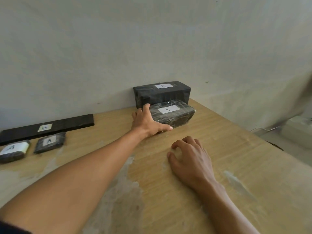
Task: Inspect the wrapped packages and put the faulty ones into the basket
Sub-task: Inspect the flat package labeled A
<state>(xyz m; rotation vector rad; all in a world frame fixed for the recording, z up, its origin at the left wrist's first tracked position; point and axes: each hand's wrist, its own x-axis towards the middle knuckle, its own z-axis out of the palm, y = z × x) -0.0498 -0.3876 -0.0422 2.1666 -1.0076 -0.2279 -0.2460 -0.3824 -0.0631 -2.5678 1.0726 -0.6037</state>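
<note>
Left hand (148,121) grip curled round the near-left corner of package A (172,114).

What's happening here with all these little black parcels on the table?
A person is sorting wrapped packages on a wooden table. Their left hand is spread over the near end of a plastic-wrapped package labelled A, which lies in front of a bigger black box against the wall. The right hand rests on the table, fingers loosely curled, holding nothing. Two smaller A packages and a long flat black piece lie off to the left. No basket is in view.
</note>
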